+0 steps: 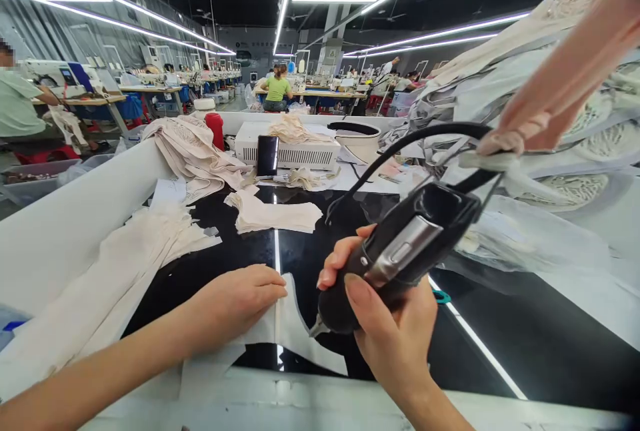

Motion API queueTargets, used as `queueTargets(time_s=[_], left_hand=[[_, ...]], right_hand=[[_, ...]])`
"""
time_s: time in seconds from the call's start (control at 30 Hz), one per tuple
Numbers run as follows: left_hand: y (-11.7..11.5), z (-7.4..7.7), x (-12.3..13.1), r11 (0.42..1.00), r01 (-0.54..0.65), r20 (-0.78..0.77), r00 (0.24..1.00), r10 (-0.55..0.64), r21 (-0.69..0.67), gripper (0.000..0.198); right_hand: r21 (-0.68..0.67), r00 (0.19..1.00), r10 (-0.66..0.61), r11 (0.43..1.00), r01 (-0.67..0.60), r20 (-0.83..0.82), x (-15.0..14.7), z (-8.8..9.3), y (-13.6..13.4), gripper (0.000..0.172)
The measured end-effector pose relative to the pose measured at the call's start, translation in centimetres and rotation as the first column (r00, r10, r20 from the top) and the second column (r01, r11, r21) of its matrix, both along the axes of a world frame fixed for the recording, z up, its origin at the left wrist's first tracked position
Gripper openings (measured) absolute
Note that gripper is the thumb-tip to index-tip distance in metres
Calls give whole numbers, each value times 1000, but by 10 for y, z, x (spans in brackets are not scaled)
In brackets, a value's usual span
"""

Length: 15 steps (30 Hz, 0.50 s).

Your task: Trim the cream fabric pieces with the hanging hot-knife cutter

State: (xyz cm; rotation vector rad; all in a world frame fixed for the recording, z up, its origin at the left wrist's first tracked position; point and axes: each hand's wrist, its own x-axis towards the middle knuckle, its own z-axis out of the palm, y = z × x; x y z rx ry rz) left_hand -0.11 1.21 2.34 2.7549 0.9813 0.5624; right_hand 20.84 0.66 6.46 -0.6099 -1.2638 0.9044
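Note:
My right hand (387, 324) is closed round a black corded hand tool (400, 254) with a silver panel, its metal tip pointing down at a white fabric piece (295, 327) on the glossy black table (500, 337). A black cable (400, 144) loops up from the tool's rear. My left hand (235, 301) lies flat on the same white piece, fingers stretched out toward the tool tip.
Cream fabric pieces lie stacked at the left (100, 271) and centre (273, 214), with a heap behind (193, 151). A white perforated box (295, 147), a dark phone (267, 155) and a hanging bundle of garments (550, 84) stand around. Other workers sit at distant benches.

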Motion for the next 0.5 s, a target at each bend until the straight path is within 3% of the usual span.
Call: queueTargets(time_s=[0.23,0.5], left_hand=[[30,-20,13,995,92,-66,994,-89,45,31],[23,-26,1,990,90,-39,996,-86,112,26]], right_hand=[[1,999,50,999,-50,6,12,-5,-13,34],[7,1000,30,1000,-30,-1,23,-7,-16,32]])
